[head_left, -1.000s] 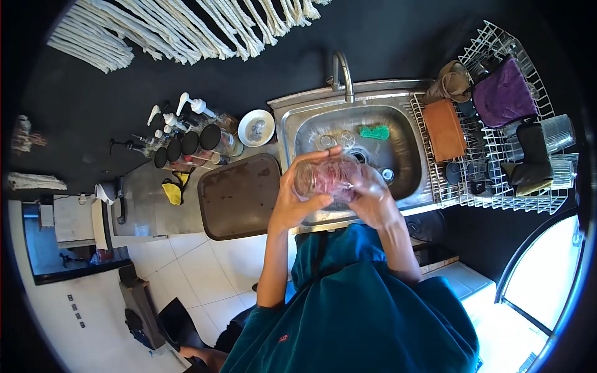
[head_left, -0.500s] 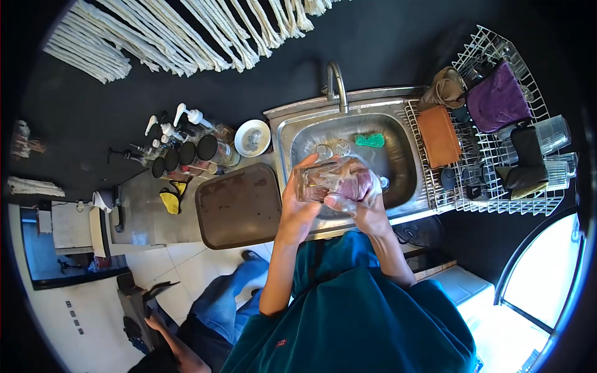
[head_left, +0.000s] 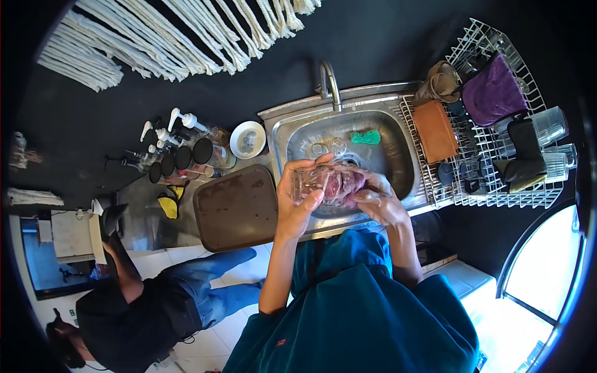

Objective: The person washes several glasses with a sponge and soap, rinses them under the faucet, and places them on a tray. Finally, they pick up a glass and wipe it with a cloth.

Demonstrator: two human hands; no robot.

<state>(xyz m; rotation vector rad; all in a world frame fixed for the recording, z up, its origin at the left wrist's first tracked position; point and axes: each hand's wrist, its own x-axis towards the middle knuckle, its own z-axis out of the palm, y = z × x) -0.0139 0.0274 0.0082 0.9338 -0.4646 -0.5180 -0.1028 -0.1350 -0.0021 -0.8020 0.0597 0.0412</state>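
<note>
Over the sink (head_left: 404,158), my left hand (head_left: 293,205) is wrapped around a clear drinking glass (head_left: 306,179) lying on its side. My right hand (head_left: 384,200) grips a soapy pinkish-purple scrubbing cloth (head_left: 346,184) at the glass's mouth; part of it appears to be inside. Suds cover my right fingers. In the basin beyond my hands are two small glass items (head_left: 319,149) and a green scrubbing sponge (head_left: 365,137). The tap (head_left: 331,87) stands behind them, with no stream of water visible.
A brown tray (head_left: 236,208), a white bowl (head_left: 247,140), pump bottles (head_left: 186,119) and a yellow-black cloth (head_left: 168,207) lie left. The wire dish rack (head_left: 504,199) at right holds glasses and cloths. Another person (head_left: 137,317) is at the lower left.
My right hand has shifted right and turned, showing more of the purple cloth at the glass. The other person has come further into view at the lower left.
</note>
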